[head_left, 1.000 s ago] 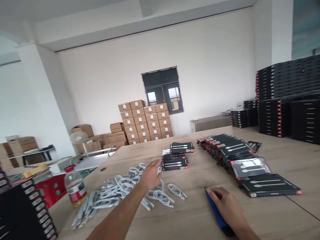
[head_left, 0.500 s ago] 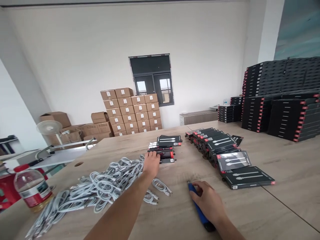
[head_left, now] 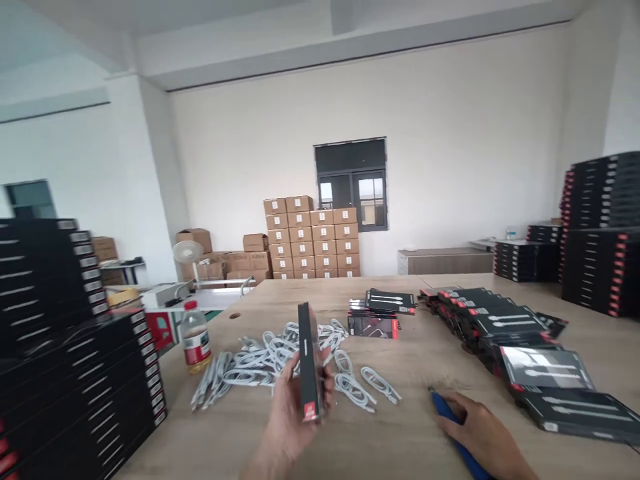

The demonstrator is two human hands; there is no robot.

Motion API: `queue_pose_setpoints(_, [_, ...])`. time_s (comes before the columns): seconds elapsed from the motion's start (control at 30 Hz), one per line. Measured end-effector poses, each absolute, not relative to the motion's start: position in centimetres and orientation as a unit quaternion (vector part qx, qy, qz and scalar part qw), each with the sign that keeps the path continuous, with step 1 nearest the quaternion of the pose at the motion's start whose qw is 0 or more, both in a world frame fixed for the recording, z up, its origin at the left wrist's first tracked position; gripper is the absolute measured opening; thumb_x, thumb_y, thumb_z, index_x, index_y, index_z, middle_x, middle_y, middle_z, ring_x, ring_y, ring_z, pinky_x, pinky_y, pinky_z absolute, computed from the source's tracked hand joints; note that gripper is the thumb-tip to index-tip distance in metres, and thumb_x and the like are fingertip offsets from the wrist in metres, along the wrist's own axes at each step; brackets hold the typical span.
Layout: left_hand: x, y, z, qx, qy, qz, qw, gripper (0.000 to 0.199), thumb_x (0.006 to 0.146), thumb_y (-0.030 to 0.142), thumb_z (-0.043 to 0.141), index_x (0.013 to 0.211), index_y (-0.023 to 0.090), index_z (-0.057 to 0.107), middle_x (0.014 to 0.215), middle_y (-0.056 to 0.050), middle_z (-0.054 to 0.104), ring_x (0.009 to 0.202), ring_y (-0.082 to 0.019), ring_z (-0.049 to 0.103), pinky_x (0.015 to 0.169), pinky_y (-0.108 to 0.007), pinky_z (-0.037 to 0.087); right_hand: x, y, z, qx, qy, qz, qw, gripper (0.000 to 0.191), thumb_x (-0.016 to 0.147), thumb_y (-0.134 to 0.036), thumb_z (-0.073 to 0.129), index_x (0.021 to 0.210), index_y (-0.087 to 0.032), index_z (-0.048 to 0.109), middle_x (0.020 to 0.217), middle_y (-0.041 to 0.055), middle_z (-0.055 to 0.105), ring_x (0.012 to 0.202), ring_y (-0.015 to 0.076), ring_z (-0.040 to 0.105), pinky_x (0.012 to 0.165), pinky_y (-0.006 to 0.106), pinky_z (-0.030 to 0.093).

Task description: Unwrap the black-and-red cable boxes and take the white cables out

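nearest of all, the left hand [head_left: 294, 417], palm toward the camera and fingers curled, clenched around a slim black retail box [head_left: 309, 363] with a red lower end; the box on edge, its long axis close to upright, rising just above the hand and wholly in that grip. the right hand [head_left: 483, 430] off to the right, well apart from the box and clearly the farther of the two, low over the wooden table [head_left: 300, 297], fingers lying across a blue-handled tool [head_left: 447, 411] of uncertain kind, how firmly held impossible to tell. just behind the left hand, a loose tangle of white cables [head_left: 280, 353], with separate coils [head_left: 380, 385] toward the right. farther left, a plastic bottle [head_left: 195, 337] with a red cap, beside tall stacks of black boxes [head_left: 85, 380]. ahead, two small piles of packaged cables [head_left: 374, 319]; to the right, a long overlapping row of packaged cables [head_left: 505, 327]. farthest, stacked cardboard cartons [head_left: 310, 240] beneath and beside a dark window [head_left: 351, 187], a white stand fan [head_left: 187, 252] to their left, and high black stacks [head_left: 603, 267] along the right.
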State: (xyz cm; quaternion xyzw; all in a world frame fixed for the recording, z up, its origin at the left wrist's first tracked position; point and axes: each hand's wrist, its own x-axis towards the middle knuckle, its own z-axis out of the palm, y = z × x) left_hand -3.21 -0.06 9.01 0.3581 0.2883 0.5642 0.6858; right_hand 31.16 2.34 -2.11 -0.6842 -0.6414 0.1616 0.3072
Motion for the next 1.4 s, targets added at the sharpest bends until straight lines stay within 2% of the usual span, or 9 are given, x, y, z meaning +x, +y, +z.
queue_pose_setpoints(0.07, [-4.0, -1.2, 6.8, 0.22, 0.17, 0.547, 0.79, 0.063, 0.093, 0.064, 0.05, 0.122, 0.01, 0.065, 0.086, -0.007, 0.064, 0.068, -0.014, 0.06, 0.059, -0.023, 0.049, 31.4, 2.5, -2.4, -0.683, -0.655, 0.169, 0.274, 0.035, 0.073, -0.044, 0.059, 0.097, -0.027, 0.078, 0.077, 0.0025, 0.075, 0.08, 0.0274, 0.072, 0.07, 0.034, 0.049])
queue_pose_setpoints(0.2, [-4.9, -1.3, 4.4, 0.16, 0.095, 0.537, 0.823, 0.081, 0.084, 0.081, 0.046, 0.118, 0.01, 0.066, 0.076, -0.005, 0.061, 0.059, -0.013, 0.055, 0.049, -0.021, 0.044, 32.0, 2.1, -2.4, -0.712, -0.616, 0.166, 0.294, 0.039, 0.066, -0.05, 0.057, 0.089, -0.026, 0.077, 0.089, 0.0071, 0.078, 0.092, 0.0326, 0.073, 0.08, 0.039, 0.052])
queue_pose_setpoints(0.33, [-5.1, -1.3, 4.1, 0.168, 0.102, 0.55, 0.812, 0.074, 0.084, 0.079, 0.05, 0.113, 0.014, 0.068, 0.083, -0.007, 0.066, 0.058, -0.015, 0.059, 0.048, -0.024, 0.047, 30.9, 1.7, -0.9, -0.7, -0.52, 0.24, 0.426, 0.07, 0.067, -0.064, 0.056, 0.116, -0.015, 0.07, 0.083, 0.0089, 0.077, 0.088, 0.0314, 0.074, 0.08, 0.039, 0.056])
queue_pose_setpoints(0.43, [-4.6, -1.6, 4.3, 0.187, 0.104, 0.558, 0.802, 0.057, 0.088, 0.067, 0.056, 0.1, 0.013, 0.07, 0.088, -0.009, 0.072, 0.06, -0.017, 0.063, 0.061, -0.034, 0.056, 27.2, 1.7, 0.6, -0.646, -0.51, 0.257, 0.506, 0.085, 0.074, -0.074, 0.054, 0.129, -0.01, 0.061, 0.077, 0.0053, 0.073, 0.074, 0.0266, 0.073, 0.071, 0.037, 0.058])
queue_pose_setpoints(0.53, [-4.4, -1.7, 4.3, 0.183, 0.127, 0.576, 0.787, 0.043, 0.09, 0.05, 0.056, 0.096, 0.011, 0.07, 0.091, -0.013, 0.075, 0.073, -0.023, 0.071, 0.08, -0.042, 0.058, 22.5, 1.5, 1.1, -0.557, -0.585, 0.188, 0.56, 0.074, 0.082, -0.072, 0.053, 0.124, -0.013, 0.066, 0.091, 0.0079, 0.072, 0.078, 0.0241, 0.07, 0.068, 0.034, 0.058])
queue_pose_setpoints(0.7, [-4.8, -1.1, 3.8, 0.187, 0.172, 0.561, 0.788, 0.034, 0.086, 0.037, 0.058, 0.102, 0.011, 0.07, 0.087, -0.014, 0.077, 0.083, -0.028, 0.075, 0.082, -0.043, 0.058, 18.4, -0.3, -1.3, -0.446, -0.676, 0.042, 0.585, 0.044, 0.096, -0.049, 0.053, 0.127, -0.019, 0.065, 0.105, 0.0107, 0.072, 0.097, 0.0249, 0.071, 0.082, 0.035, 0.06])
queue_pose_setpoints(0.87, [-4.6, -0.7, 4.0, 0.19, 0.199, 0.545, 0.792, 0.046, 0.09, 0.051, 0.058, 0.108, 0.01, 0.069, 0.093, -0.016, 0.078, 0.083, -0.029, 0.075, 0.077, -0.04, 0.059, 18.3, -2.8, -1.3, -0.388, -0.761, 0.017, 0.52, 0.033, 0.095, -0.027, 0.06, 0.128, -0.025, 0.061, 0.114, 0.0083, 0.072, 0.103, 0.0215, 0.072, 0.086, 0.03, 0.06])
queue_pose_setpoints(1.03, [-3.4, -0.8, 4.5, 0.182, 0.265, 0.51, 0.798, 0.065, 0.085, 0.071, 0.058, 0.103, 0.01, 0.069, 0.081, -0.012, 0.077, 0.063, -0.023, 0.072, 0.062, -0.032, 0.057, 17.7, -3.8, 0.4, -0.357, -0.788, 0.024, 0.501, 0.031, 0.094, -0.021, 0.059, 0.125, -0.026, 0.061, 0.111, 0.0071, 0.073, 0.1, 0.0205, 0.073, 0.084, 0.029, 0.061])
queue_pose_setpoints(1.4, [-2.8, -0.8, 3.7, 0.187, 0.28, 0.511, 0.791, 0.057, 0.089, 0.063, 0.058, 0.103, 0.009, 0.07, 0.077, -0.013, 0.077, 0.07, -0.027, 0.075, 0.067, -0.035, 0.059, 16.9, -4.1, 0.5, -0.359, -0.804, 0.055, 0.47, 0.029, 0.093, -0.02, 0.058, 0.12, -0.028, 0.066, 0.108, 0.0054, 0.074, 0.096, 0.0203, 0.074, 0.084, 0.027, 0.062])
